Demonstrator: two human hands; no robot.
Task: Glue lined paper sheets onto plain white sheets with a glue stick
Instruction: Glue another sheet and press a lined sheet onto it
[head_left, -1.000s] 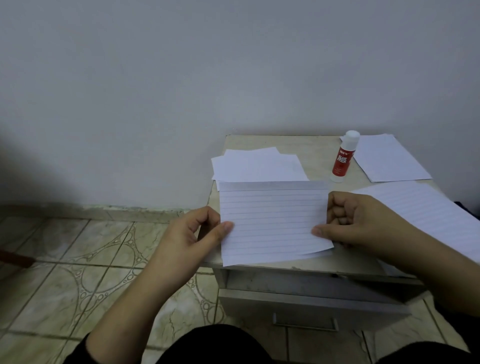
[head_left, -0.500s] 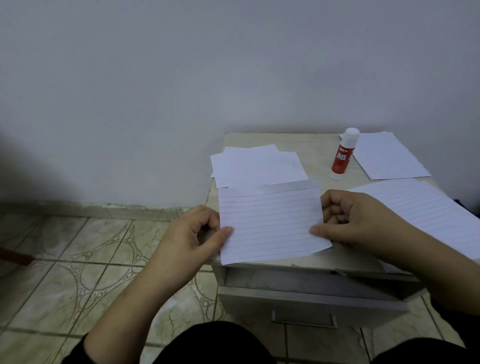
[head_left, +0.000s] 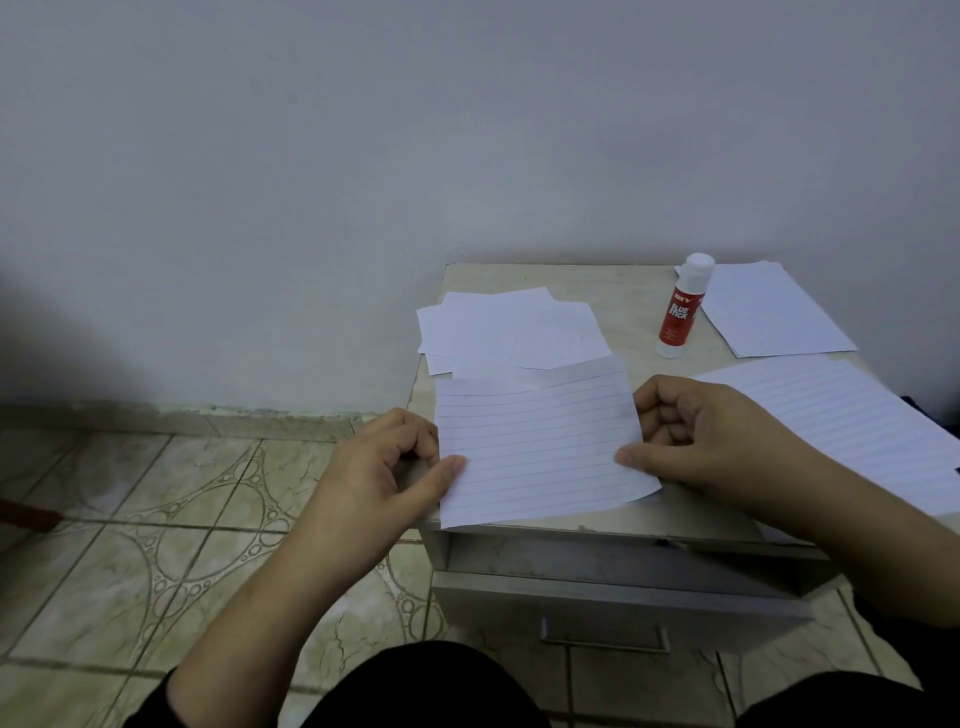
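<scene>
White, blue-ruled paper fills the middle of the view: a small lined sheet (head_left: 540, 447) is held by both hands over the front left part of the surface (head_left: 631, 312), a pale cabinet top set against a grey wall (head_left: 363, 156). The left hand (head_left: 384, 467) has its grip narrowed on the sheet's left edge, thumb on top and fingers curled behind. The right hand (head_left: 696, 441) pinches the right edge the same way, thumb lying flat on the ruled face, the other fingers folded under. The sheet tilts slightly, its far edge raised and a little wavy, its near edge reaching the front edge of the surface.

Beyond it, toward the back left corner, lies a loose pile of plain white sheets (head_left: 511, 330), overlapping one another and hanging slightly past the left edge. The glue stick (head_left: 680, 306), red-bodied with a white cap on, stands near the back edge, leaning a little in this wide-angle view. Just to its right, at the back right corner, lies another plain white sheet (head_left: 769, 312). A larger lined sheet (head_left: 852, 421) rests along the right edge, partly under the right forearm.

Below the surface a drawer (head_left: 613, 608) with a metal handle stands partly open. The floor (head_left: 156, 519) to the left is patterned tile.
</scene>
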